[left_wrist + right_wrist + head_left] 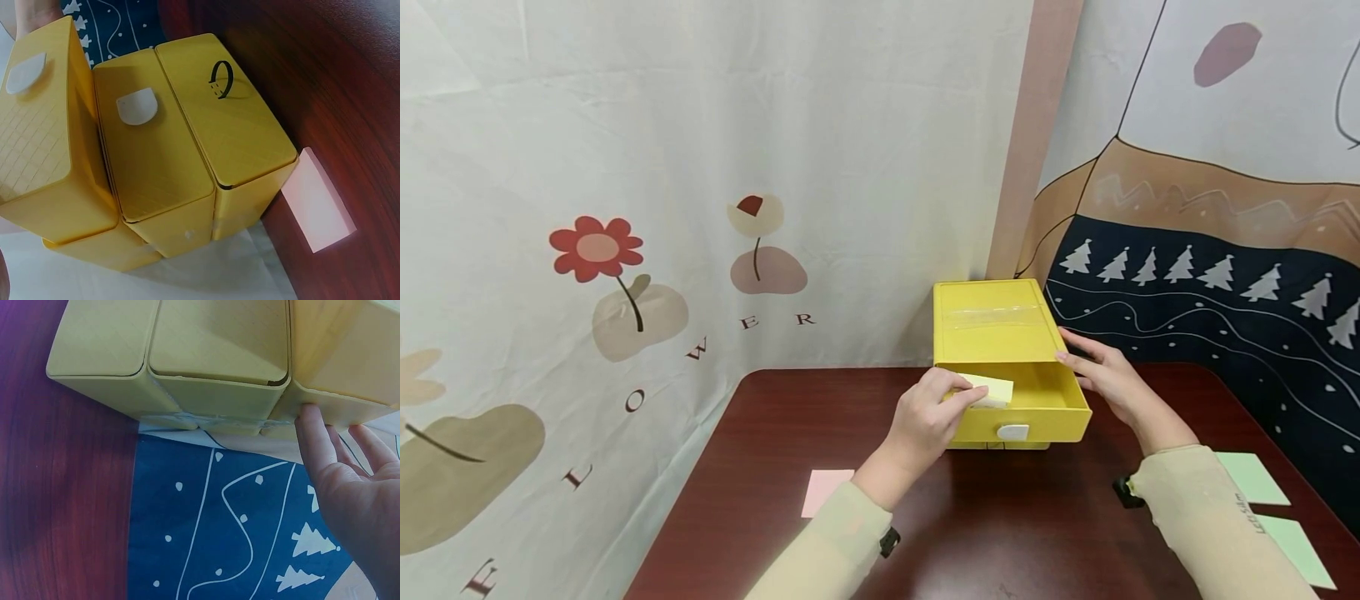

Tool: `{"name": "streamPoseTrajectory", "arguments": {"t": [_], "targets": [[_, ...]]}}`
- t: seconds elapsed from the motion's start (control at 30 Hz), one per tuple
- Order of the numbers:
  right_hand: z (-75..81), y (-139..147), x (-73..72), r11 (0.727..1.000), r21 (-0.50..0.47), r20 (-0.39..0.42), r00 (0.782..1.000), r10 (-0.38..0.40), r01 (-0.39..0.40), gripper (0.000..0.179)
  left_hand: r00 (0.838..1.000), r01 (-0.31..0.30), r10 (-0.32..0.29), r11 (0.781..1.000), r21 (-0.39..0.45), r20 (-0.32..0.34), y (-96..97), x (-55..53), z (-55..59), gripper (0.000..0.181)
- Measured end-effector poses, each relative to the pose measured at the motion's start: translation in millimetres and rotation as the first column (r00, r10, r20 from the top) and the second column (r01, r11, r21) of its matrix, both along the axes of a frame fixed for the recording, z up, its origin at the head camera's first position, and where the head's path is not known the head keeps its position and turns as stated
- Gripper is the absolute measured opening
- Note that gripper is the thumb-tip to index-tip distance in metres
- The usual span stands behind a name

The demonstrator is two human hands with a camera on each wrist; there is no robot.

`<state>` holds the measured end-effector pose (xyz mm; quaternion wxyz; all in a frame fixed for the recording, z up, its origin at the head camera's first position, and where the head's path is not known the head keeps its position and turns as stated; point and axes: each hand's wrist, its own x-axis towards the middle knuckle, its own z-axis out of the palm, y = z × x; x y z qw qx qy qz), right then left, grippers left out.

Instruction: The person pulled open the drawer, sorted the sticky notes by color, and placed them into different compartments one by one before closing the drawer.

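A yellow pad (994, 390) is pinched between the thumb and fingers of the left hand (927, 412). It is held at the front left of the top drawer (1052, 425), which stands out from the cabinet (992, 292); whether the drawer is touched by the pad cannot be told. The drawer's knob (1012, 432) is seen just below and to the right of the pinch. To the right of that grip, the cabinet's side is touched by the right hand (1108, 379), whose fingers are extended rather than curled. Under the top drawer, the middle drawer (144, 169) and the bottom drawer (250, 137), fitted with a black loop (230, 78), are seen closed. A pink pad (825, 490) is placed on the table (760, 450), nearer the wearer and left of the pinch. Two green pads (1255, 479) are partly covered by the right sleeve (1195, 492).
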<state>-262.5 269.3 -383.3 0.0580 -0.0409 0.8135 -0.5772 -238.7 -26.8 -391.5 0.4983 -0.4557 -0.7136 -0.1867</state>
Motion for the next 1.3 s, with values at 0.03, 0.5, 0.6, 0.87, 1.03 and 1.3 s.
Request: {"name": "streamPoseTrajectory", "arguments": {"t": [0.03,0.5,0.6,0.87,1.03,1.3], "targets": [[0.0,0,0.0,1.0,0.0,0.0,1.0,0.001,-0.001,0.075,1.0,-0.009,0.009,1.0,-0.005,0.008,0.9,-0.1,0.5,0.024],[0.5,-1,0.2,1.0,0.012,0.004,1.0,-0.004,0.004,0.075,0.997,-0.059,0.061,0.998,-0.039,0.057,7.3,-2.6,7.7,0.019],[0.6,0,0.1,1.0,0.012,0.006,1.0,-0.003,0.002,0.075,0.996,-0.063,0.066,0.997,-0.05,0.067,7.9,-3.6,9.6,0.02],[1.0,0,0.8,1.0,0.007,0.01,1.0,0.004,-0.004,0.075,0.99,-0.073,0.084,0.993,-0.097,0.117,11.0,-4.1,17.4,0.012],[1.5,0,1.2,1.0,0.007,0.009,1.0,0.003,-0.003,0.075,0.982,-0.102,0.12,0.987,-0.124,0.146,15.3,-3.0,22.6,0.008],[1.8,-1,0.7,1.0,0.016,0.009,1.0,-0.003,0.003,0.075,0.97,-0.142,0.169,0.977,-0.159,0.173,22.2,-3.5,26.0,0.011]]}}
